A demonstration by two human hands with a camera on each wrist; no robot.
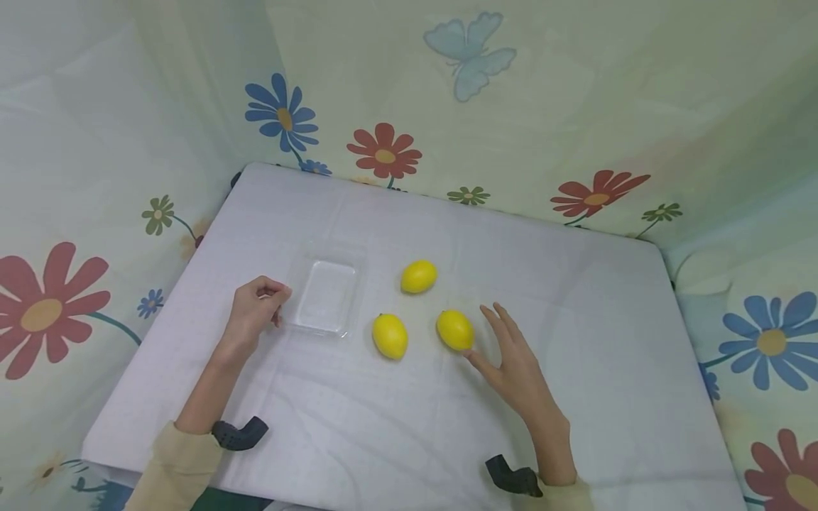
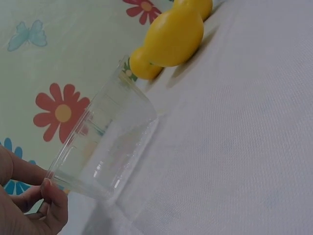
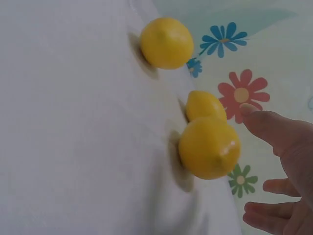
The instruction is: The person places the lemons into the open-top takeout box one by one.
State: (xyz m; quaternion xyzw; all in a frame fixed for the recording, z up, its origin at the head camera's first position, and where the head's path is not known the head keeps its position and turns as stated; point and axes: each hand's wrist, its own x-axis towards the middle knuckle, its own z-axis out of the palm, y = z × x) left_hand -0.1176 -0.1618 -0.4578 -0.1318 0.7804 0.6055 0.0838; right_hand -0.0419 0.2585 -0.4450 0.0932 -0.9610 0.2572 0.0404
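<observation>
A clear plastic container stands on the white-covered table, left of the middle. My left hand pinches its left rim between thumb and fingers; the left wrist view shows the fingertips on that rim. Three yellow lemons lie to the container's right: a far lemon, a near-left lemon and a right lemon. Beside the right lemon is my right hand, thumb and fingers spread apart with nothing between them. In the right wrist view its thumb reaches toward the nearest lemon.
A pale curtain printed with flowers and a butterfly closes off the back and sides of the table. Dark curved devices sit at both wrists, by the beige sleeves.
</observation>
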